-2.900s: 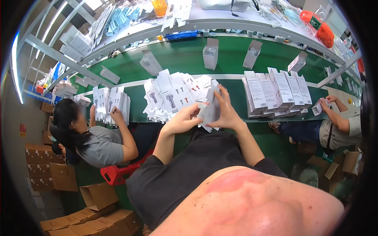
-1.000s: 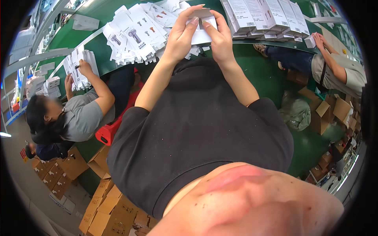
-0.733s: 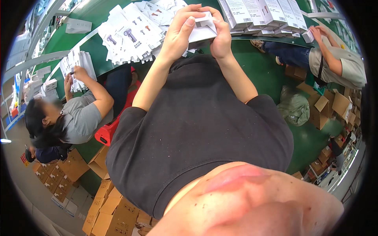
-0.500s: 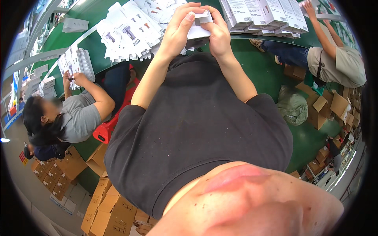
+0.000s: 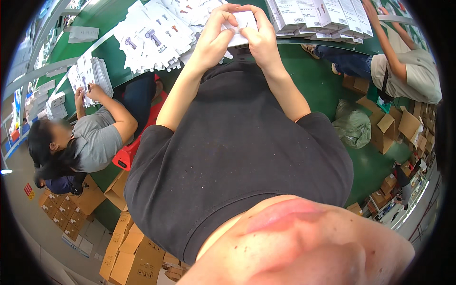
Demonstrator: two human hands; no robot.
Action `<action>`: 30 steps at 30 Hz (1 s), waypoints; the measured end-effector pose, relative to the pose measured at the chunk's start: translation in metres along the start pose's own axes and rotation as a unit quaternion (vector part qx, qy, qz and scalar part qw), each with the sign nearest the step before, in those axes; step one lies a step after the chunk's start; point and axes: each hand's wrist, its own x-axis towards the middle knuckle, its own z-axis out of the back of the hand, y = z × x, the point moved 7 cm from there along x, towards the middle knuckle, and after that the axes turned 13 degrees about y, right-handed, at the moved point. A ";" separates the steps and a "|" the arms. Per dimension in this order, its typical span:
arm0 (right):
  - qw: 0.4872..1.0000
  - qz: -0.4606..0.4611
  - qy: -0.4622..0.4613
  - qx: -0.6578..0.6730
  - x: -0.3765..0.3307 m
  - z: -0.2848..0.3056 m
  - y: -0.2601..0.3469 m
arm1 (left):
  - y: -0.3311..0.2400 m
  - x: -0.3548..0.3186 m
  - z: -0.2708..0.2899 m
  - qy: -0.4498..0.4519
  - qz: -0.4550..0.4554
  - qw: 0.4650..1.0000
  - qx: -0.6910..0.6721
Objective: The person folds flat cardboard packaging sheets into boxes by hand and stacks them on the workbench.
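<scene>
Between my hands is a small white carton (image 5: 243,20), its end facing up. My left hand (image 5: 214,39) wraps round the carton's left side, fingers curled over its end. My right hand (image 5: 262,42) grips the right side, with the thumb bent onto the end panel. The carton's lower part is partly hidden by my hands. Flat, unfolded white cartons (image 5: 154,35) with pictures of a handheld device lie fanned out just left of my left hand. To the right of my right hand, finished-looking white boxes (image 5: 311,16) are stacked in rows.
A green table (image 5: 107,52) runs across the top. At the left, a seated co-worker (image 5: 102,137) handles another stack of flat cartons (image 5: 97,76); another person (image 5: 403,71) stands at the right. Brown cardboard boxes (image 5: 135,256) and a pale green sack (image 5: 352,126) are on the floor.
The carton's raised end flap has gone down, and the end looks flat under my thumbs and fingers. The person at the right has shifted an arm slightly.
</scene>
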 end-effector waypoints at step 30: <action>0.780 0.030 -0.062 -0.622 0.023 0.067 -0.190 | 0.163 -0.177 0.120 -0.039 0.351 0.768 0.534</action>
